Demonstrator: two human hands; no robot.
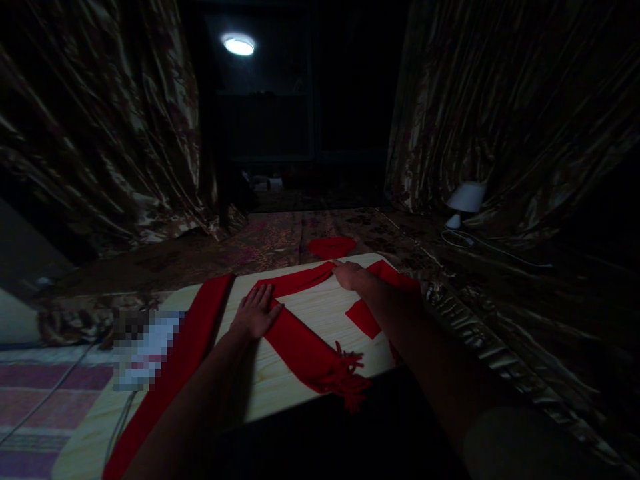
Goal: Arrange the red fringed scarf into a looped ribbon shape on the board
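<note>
A red scarf (300, 350) with a fringed end lies bent across a pale wooden board or tabletop (310, 313). My left hand (257, 310) presses flat on the scarf at its bend, fingers stretched out. At the far side of the board, my right hand (350, 275) has its fingers closed on the scarf's narrower stretch. More red cloth (364, 320) shows beneath and beside my right forearm, which covers part of it. Whether that cloth joins the scarf I cannot tell.
A long red strip of cloth (200, 327) runs along the left side, beside a pixelated patch. Red cloth (331, 247) lies beyond the far edge. A small white lamp (467, 198) with a cord stands back right. Patterned curtains (150, 133) hang on both sides.
</note>
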